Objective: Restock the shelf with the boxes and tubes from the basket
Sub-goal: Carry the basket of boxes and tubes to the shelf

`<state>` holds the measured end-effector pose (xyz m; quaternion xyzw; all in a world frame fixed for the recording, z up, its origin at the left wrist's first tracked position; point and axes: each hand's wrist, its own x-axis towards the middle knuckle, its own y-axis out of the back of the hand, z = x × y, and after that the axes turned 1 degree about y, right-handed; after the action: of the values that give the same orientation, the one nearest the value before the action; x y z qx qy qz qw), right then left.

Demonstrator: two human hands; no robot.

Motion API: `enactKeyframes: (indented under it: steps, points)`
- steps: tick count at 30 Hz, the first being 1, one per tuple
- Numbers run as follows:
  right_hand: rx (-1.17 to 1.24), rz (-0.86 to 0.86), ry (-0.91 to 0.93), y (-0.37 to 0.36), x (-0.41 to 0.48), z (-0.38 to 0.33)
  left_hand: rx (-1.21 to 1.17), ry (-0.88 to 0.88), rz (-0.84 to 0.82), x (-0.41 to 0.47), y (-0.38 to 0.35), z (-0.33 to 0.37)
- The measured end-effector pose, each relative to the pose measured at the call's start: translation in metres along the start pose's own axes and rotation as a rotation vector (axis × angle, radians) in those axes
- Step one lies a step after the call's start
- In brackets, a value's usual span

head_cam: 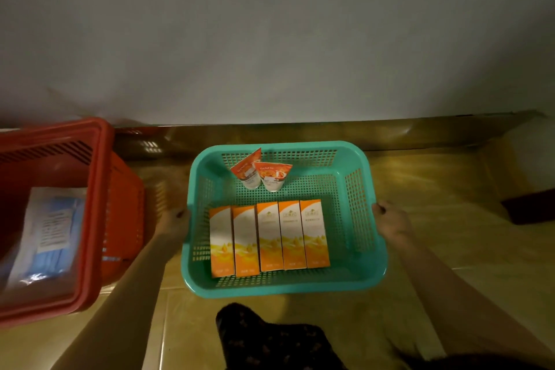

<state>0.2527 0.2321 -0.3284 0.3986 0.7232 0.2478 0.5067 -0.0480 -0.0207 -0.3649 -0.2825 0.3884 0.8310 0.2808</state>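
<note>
Left hand [175, 218] and right hand [390, 218] are gripping the teal basket [354, 282] by its side rims over the floor, five orange boxes [268, 236] lying flat, two tubes [261, 173] leaning at the back wall—any tilt risks toppling them.

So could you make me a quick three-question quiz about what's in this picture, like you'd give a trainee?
1. How many boxes lie in the green basket?
2. True or false: the two tubes lean at the basket's far end, apart from the boxes.
3. Where is the red basket: A) on the left hand's side, B) on the right hand's side, C) inside the green basket?

Key: 1. Five, side by side. 2. True. 3. A. Both hands grip the green basket's side rims.
</note>
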Motion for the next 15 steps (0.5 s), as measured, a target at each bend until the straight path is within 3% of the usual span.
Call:
enactKeyframes:
  steps: [6,15]
  points:
    - [0.122,-0.006,-0.035,0.104,-0.088,-0.032,0.079,-0.059,0.055,-0.117,0.061,0.084]
    - [0.165,0.051,-0.005,0.315,-0.254,-0.091,0.114,-0.158,0.063,-0.305,0.173,0.218]
